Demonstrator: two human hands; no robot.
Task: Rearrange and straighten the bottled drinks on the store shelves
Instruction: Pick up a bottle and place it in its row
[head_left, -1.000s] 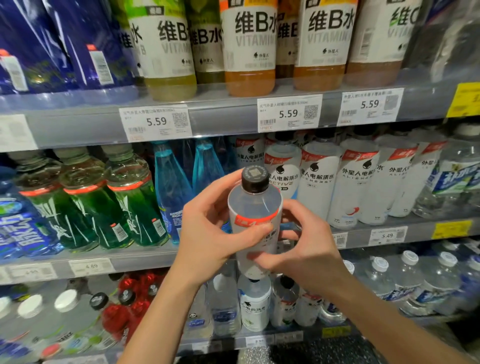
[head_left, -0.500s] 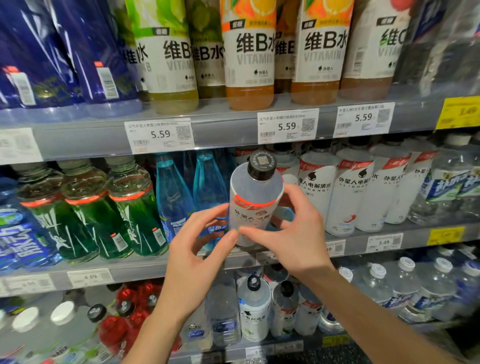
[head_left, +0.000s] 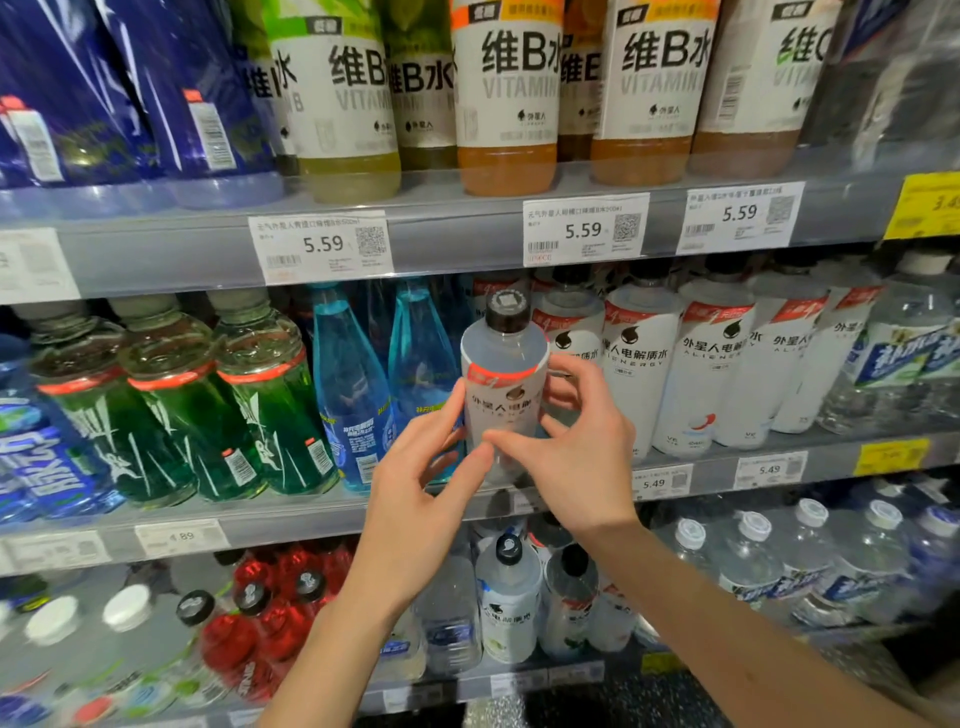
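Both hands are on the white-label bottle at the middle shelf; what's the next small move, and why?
Probably ease the white-label bottle straight back beside the matching white bottles. Left hand and right hand grip it at the shelf's front edge, label forward.

Between our left hand (head_left: 415, 483) and right hand (head_left: 576, 457) we see a clear glossy plastic bottle (head_left: 503, 384) with a matt white wrap; above them, paper price tags (head_left: 584, 228) behind shiny film.

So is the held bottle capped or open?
Capped: a black cap sits on the bottle held by both hands.
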